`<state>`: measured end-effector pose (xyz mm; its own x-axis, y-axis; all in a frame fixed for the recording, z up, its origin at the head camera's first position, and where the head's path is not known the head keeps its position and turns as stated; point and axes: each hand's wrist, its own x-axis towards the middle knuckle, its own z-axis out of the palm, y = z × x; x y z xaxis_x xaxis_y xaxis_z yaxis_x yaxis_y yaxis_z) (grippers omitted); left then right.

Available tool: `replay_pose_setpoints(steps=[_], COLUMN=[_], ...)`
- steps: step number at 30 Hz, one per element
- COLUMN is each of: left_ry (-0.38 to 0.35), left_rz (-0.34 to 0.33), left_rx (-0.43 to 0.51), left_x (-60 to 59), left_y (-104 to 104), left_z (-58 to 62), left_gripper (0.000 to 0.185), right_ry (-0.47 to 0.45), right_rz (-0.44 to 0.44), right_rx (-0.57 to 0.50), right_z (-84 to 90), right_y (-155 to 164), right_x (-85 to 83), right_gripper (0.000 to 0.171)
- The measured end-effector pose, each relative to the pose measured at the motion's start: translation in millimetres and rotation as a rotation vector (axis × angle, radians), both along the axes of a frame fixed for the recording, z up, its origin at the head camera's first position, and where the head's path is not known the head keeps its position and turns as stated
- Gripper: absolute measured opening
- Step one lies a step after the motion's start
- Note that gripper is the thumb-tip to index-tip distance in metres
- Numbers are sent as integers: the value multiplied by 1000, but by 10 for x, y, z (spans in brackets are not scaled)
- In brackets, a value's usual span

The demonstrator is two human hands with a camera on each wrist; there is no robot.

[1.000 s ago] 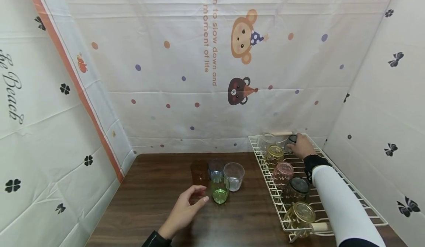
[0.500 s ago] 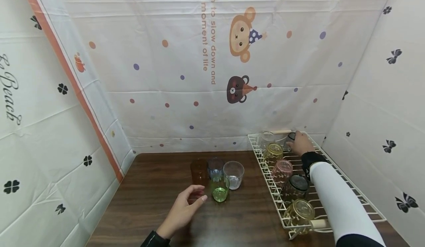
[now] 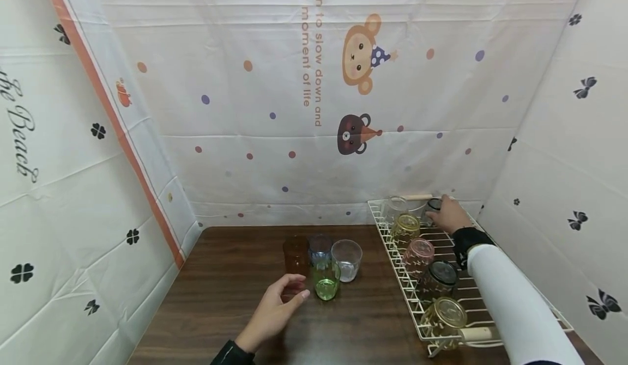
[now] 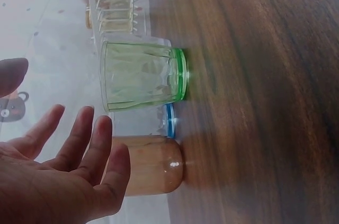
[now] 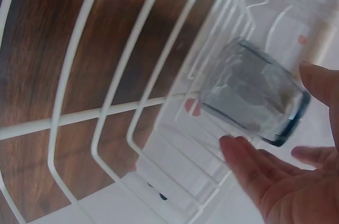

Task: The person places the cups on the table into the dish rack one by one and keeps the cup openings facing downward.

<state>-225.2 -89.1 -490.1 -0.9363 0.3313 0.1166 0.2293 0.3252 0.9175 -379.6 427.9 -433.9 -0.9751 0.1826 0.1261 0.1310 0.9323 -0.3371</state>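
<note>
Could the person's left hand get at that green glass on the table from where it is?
Probably yes. The left hand lies open just beside the green glass, and nothing stands between them; the brown glass sits behind.

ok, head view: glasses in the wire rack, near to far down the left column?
In the rack: amber glass → dark glass → pink glass → yellow glass → clear glass. The right hand is at a grey glass at the far end.
</note>
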Motion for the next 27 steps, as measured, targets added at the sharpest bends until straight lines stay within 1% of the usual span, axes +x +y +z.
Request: replay_pose_setpoints(steps=[3, 5, 8, 11, 15, 18, 20, 22, 24, 27], left_ry=[16, 32, 73, 123, 216, 294, 326, 341, 347, 347], left_rz=[13, 28, 57, 94, 138, 166, 181, 191, 193, 182], left_rx=[-11, -37, -88, -129, -196, -265, -299, -334, -368, -430], left_x=[17, 26, 25, -11, -119, -217, -286, -357, -431, -541], left_y=[7, 13, 23, 33, 48, 61, 73, 92, 113, 132], left_z=[15, 26, 45, 66, 112, 156, 186, 211, 233, 255], left_gripper=[38, 38, 39, 37, 38, 41, 44, 47, 53, 64], right_ry=[-38, -47, -25, 7, 60, 99, 123, 139, 145, 164], right_rz=[-1, -1, 24, 50, 66, 84, 101, 119, 133, 163], right_rx=[-39, -48, -43, -30, 10, 57, 81, 103, 103, 103], right_z=[113, 200, 333, 453, 564, 621, 661, 704, 758, 828], right_y=[-15, -26, -51, -109, -232, -345, -429, -517, -613, -778], right_x=[90, 171, 302, 428, 569, 667, 741, 826, 918, 1059], right_gripper=[99, 104, 107, 107, 101, 98, 97, 97, 97, 97])
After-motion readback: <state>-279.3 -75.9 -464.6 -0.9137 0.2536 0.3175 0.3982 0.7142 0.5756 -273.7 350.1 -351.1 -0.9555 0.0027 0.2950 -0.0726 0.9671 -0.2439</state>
